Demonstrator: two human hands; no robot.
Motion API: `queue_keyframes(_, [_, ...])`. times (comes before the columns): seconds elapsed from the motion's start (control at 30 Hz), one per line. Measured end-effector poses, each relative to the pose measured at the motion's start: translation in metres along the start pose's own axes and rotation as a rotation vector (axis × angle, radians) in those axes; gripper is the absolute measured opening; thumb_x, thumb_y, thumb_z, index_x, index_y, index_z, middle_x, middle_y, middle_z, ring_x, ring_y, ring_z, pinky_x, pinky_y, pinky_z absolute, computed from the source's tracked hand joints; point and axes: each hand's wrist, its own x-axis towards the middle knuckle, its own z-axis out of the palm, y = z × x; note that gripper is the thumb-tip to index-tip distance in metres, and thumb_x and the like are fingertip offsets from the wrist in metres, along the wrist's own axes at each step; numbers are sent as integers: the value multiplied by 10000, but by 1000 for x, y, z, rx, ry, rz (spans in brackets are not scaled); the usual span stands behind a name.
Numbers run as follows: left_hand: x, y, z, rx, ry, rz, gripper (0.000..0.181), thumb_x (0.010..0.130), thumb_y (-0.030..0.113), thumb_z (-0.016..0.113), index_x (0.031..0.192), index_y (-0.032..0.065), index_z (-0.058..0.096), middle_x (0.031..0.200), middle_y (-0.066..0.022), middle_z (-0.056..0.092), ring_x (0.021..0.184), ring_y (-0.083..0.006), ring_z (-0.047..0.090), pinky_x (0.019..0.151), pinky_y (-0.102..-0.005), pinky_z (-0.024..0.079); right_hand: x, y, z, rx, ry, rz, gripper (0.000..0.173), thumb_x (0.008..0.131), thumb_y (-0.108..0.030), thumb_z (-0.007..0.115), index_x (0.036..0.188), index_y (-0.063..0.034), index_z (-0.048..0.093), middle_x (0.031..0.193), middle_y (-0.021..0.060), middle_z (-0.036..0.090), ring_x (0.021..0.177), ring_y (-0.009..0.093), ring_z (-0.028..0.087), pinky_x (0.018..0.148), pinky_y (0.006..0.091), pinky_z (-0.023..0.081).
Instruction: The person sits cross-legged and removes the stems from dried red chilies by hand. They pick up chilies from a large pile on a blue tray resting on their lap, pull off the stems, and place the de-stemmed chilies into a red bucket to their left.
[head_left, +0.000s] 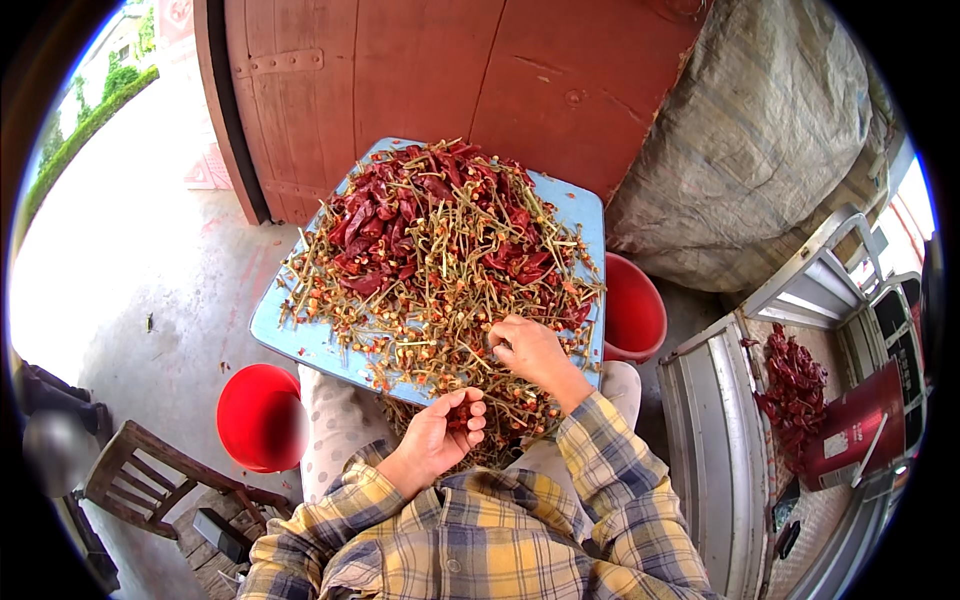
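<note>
A heap of dried red chili peppers (375, 217) and loose chili stems (442, 255) covers much of a light blue tabletop (281, 322). Dark red chili shows between the curled fingers of my left hand (435, 439), which is palm up just off the table's near edge. My right hand (532, 352) is over the stems at the near right of the heap, its thumb and fingers drawn together. Whether anything is pinched there is hidden. More stems and red bits (517, 409) lie between my knees, below the table's edge.
Red buckets stand at the left (255, 420) and right (634, 307). A wooden chair (161, 480) bears a dark box (223, 534). At right, a metal cart bed (712, 390) holds more chilies (791, 382) and a dark red container (855, 427). A red wooden door (420, 75) rises behind.
</note>
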Motion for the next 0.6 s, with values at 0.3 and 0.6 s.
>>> queue_keyframes(0.3, [2, -3, 2, 55, 86, 20, 255, 975, 241, 477, 1032, 32, 611, 872, -47, 608, 753, -168, 562, 662, -285, 495, -32, -43, -41, 771, -172, 69, 162, 875, -169, 653, 953, -27, 648, 800, -2, 623, 734, 94, 545, 676, 275, 460])
queue_keyframes(0.6, [4, -2, -4, 10, 16, 2, 192, 969, 192, 490, 1003, 29, 586, 871, -69, 608, 755, -185, 566, 655, -306, 507, -13, -2, -20, 128, 15, 90, 142, 819, -150, 638, 945, -88, 657, 909, 85, 641, 867, 286, 629, 744, 409, 492])
